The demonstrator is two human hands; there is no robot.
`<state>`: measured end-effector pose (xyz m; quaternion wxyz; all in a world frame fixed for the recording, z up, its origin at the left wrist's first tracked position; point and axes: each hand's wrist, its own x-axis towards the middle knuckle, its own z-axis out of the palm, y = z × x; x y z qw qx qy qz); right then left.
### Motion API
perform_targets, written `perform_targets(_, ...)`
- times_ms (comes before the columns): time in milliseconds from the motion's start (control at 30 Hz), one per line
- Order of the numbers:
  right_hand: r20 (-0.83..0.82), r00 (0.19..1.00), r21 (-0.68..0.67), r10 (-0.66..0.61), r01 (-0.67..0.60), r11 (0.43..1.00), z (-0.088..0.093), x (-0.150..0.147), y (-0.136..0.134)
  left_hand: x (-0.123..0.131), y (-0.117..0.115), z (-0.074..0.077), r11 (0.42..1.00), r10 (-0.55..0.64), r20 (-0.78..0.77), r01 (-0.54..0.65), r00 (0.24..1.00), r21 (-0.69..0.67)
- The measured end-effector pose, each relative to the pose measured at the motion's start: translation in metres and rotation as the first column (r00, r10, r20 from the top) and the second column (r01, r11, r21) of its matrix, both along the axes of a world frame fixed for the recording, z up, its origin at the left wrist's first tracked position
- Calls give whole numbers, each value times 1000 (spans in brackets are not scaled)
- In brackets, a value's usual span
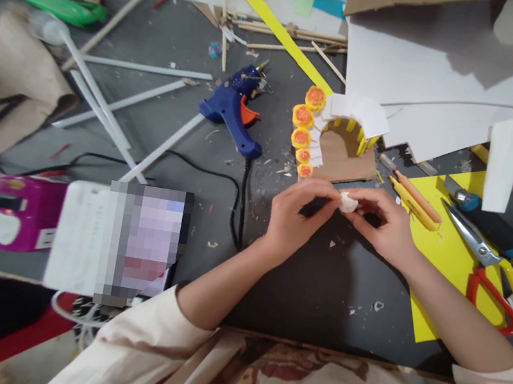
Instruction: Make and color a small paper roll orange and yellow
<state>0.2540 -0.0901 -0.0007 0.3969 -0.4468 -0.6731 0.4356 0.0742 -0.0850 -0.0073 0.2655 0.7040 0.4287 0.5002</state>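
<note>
My left hand (294, 214) and my right hand (385, 225) meet over the dark table, and both pinch a small white rolled piece (347, 202) between their fingertips. Just beyond the hands lies a cardboard arch model (341, 150) with white paper cladding and yellow posts. A row of orange and yellow paper flowers (302, 131) runs down its left edge. A blue hot glue gun (234, 114) lies on the table to the left of the model, its black cord trailing toward me.
White and yellow paper sheets (449, 80) cover the far right. Scissors with red and yellow handles (497, 269), a utility knife (490, 222) and pencils lie at right. White sticks (119, 105), a pink box (20, 223) and a white box (79, 235) are at left.
</note>
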Motion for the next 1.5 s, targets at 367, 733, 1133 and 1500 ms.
perform_targets(367, 119, 993, 147, -24, 7, 989, -1, 1, -1, 1, 0, 1, 1000, -18, -45, 19, 999, 10)
perform_targets(733, 107, 992, 92, -68, 58, 994, -3, -1, -2, 2, 0, 0, 993, -40, -65, 33, 997, -112)
perform_targets(1133, 137, 986, 219, -97, 66, 973, -6, -2, -3, 4, -1, -2, 957, -78, 113, 106, 991, -269)
perform_targets(1500, 209, 973, 334, -102, 27, 942, -2, -2, -1, 4, -2, 1, 967, -72, 59, 85, 996, -241)
